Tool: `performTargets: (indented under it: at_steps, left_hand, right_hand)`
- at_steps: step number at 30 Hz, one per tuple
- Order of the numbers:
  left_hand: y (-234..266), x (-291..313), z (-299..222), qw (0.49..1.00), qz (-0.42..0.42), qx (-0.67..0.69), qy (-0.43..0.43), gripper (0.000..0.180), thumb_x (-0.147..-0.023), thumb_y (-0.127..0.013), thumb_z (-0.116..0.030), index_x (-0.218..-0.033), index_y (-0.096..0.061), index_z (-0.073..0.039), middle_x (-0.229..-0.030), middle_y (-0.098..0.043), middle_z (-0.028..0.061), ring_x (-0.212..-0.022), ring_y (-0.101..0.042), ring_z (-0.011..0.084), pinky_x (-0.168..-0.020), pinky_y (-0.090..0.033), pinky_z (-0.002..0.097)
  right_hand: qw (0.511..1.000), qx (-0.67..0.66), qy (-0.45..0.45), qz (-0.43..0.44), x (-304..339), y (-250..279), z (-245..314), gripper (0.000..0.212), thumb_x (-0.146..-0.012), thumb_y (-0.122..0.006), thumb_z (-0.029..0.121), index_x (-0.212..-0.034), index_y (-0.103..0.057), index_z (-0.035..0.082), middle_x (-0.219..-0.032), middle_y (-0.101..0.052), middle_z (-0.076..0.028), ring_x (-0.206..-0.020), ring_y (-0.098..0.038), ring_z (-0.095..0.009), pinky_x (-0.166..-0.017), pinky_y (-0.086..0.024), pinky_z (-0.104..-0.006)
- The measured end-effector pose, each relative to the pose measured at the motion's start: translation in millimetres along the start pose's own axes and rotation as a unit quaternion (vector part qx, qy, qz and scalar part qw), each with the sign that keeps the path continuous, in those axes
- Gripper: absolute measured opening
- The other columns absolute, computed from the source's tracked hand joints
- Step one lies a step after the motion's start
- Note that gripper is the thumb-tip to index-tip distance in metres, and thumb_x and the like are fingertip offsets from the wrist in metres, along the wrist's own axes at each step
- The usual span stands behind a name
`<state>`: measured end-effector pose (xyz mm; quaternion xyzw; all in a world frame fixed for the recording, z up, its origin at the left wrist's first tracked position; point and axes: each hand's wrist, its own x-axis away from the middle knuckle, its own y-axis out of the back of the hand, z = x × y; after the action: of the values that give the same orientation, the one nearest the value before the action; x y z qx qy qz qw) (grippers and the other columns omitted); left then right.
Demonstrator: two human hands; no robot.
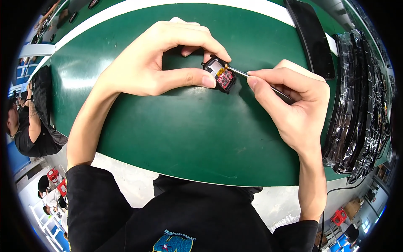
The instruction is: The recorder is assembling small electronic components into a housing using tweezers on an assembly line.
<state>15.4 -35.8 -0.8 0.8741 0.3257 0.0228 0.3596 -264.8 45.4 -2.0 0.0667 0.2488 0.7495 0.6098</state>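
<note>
My left hand (pixel 168 63) grips a small black plastic case (pixel 227 87) between thumb and fingers, just above the green table. Inside the case lie a red circuit board (pixel 226 78), a silver-grey block (pixel 216 66) and a strip of yellow tape. My right hand (pixel 289 94) pinches a pair of metal tweezers (pixel 239 72) like a pen. Their tip reaches the upper right edge of the case, by a small yellowish part. Whether the tip grips that part is too small to tell.
The green tabletop (pixel 189 138) spreads under both hands. At the far right stand several stacked black trays (pixel 346 105) under clear plastic wrap. A black phone-like slab (pixel 312 40) lies at the back right. Other people sit at the far left, one near a black mesh chair (pixel 42 101).
</note>
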Motion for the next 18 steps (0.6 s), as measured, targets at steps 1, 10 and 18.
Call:
performTargets:
  at_steps: [1, 10, 18]
  left_hand:
    - [0.2, -0.1, 0.0, 1.000, 0.001, -0.005, -0.007, 0.047, -0.075, -0.094, -0.015, -0.120, -0.083, -0.004, -0.107, -0.081, 0.0065, -0.092, -0.063, 0.0199, -0.078, -0.043, 0.0332]
    - [-3.9, -1.0, -2.4, 1.000, -0.001, 0.001, -0.025, 0.040, -0.078, -0.092, -0.016, -0.115, -0.082, -0.005, -0.104, -0.080, 0.0052, -0.088, -0.062, 0.0203, -0.079, -0.042, 0.0343]
    - [-3.2, -1.0, -2.8, 1.000, -0.002, -0.005, -0.027, 0.039, -0.079, -0.092, -0.016, -0.114, -0.081, -0.005, -0.102, -0.079, 0.0048, -0.087, -0.062, 0.0199, -0.079, -0.041, 0.0343]
  right_hand:
    - [1.000, -0.004, -0.004, -0.001, -0.1, -0.8, 1.0, 0.007, -0.095, -0.083, -0.005, -0.102, -0.085, -0.005, -0.076, -0.067, 0.001, -0.066, -0.054, 0.000, -0.056, -0.035, -0.0190]
    - [1.000, 0.000, 0.004, -0.005, 0.3, -3.1, 1.5, 0.009, -0.093, -0.083, -0.006, -0.102, -0.085, -0.004, -0.076, -0.065, 0.002, -0.064, -0.051, 0.000, -0.056, -0.033, -0.0197]
    - [1.000, 0.000, -0.002, -0.003, 0.4, -1.7, 2.5, 0.010, -0.093, -0.082, -0.007, -0.102, -0.086, -0.004, -0.074, -0.064, 0.003, -0.064, -0.051, 0.001, -0.055, -0.032, -0.0197]
